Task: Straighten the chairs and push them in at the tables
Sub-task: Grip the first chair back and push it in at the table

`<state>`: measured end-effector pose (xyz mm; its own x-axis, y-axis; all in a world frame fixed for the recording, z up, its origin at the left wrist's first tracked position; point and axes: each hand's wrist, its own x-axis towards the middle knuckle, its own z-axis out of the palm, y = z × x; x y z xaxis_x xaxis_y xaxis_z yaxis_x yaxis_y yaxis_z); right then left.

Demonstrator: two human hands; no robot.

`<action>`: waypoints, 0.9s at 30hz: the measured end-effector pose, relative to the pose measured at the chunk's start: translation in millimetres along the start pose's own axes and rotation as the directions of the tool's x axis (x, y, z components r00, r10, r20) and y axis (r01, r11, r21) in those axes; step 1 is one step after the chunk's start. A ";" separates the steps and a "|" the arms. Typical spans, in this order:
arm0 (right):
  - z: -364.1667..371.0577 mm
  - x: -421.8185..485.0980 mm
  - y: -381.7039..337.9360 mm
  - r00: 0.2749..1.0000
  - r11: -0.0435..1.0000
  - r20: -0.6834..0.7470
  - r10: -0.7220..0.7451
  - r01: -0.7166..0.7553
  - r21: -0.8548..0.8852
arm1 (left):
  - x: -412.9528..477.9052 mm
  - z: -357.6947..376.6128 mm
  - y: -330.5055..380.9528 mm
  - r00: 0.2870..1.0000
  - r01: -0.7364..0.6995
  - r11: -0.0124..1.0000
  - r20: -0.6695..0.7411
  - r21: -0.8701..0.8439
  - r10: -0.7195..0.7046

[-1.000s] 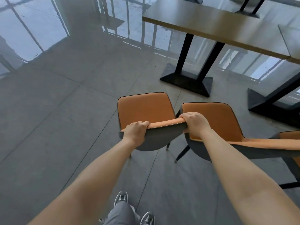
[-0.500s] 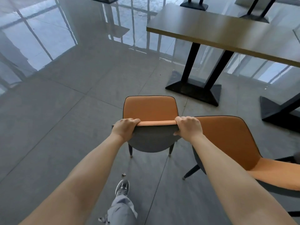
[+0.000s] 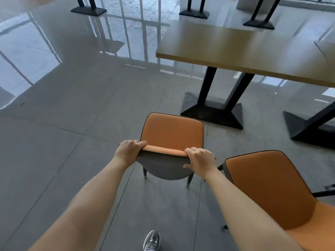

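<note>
An orange-seated chair [image 3: 172, 132] with a grey back shell stands on the floor in front of me, facing the wooden table [image 3: 253, 51]. My left hand [image 3: 129, 152] grips the left end of its backrest top. My right hand [image 3: 200, 159] grips the right end. The seat's front edge is a short way before the table's black base [image 3: 212, 113], and the chair is outside the tabletop's edge. A second orange chair [image 3: 272, 187] stands to the right, close beside my right forearm, turned at an angle.
Glossy grey tiled floor [image 3: 72, 124] stretches to the left. A second table's black base [image 3: 308, 127] sits at the right edge. More table bases [image 3: 88, 10] stand at the back. My shoe [image 3: 151, 240] shows at the bottom.
The chair I hold has moved forward toward the table and away from the second chair, which has fallen back to my right. Both hands kept their grip on the backrest.
</note>
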<state>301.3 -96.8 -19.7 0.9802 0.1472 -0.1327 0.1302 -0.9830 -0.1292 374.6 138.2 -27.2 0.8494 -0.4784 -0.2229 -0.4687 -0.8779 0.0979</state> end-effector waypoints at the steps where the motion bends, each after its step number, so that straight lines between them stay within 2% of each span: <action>1: -0.9 10.1 -0.2 1.000 1.000 -0.006 0.021 -0.021 0.006 | 10.6 -2.8 -6.4 1.000 -0.017 1.000 -0.002 -0.003 0.017; 5: -11.2 51.7 2.3 0.996 0.998 -0.050 0.069 -0.068 0.012 | 55.0 -21.2 -33.7 0.997 -0.079 0.997 -0.023 0.008 0.079; 12: -27.8 97.6 -3.0 0.987 0.992 -0.096 0.127 -0.125 0.029 | 101.1 -45.3 -63.9 0.995 -0.083 0.996 -0.059 0.014 0.084; 24: -5.9 84.8 -20.7 0.992 0.997 -0.122 0.043 -0.035 0.062 | 83.7 -29.7 -81.3 0.990 -0.143 0.989 0.007 0.044 0.143; 27: -0.3 76.7 -21.8 0.996 0.999 -0.085 0.032 -0.028 0.044 | 74.4 -21.0 -78.0 0.990 -0.144 0.989 0.011 0.045 0.143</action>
<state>373.7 -64.1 -26.8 0.9930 0.1059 -0.0530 0.0957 -0.9811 -0.1685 479.4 170.6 -31.1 0.7708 -0.5990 -0.2169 -0.5964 -0.7982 0.0849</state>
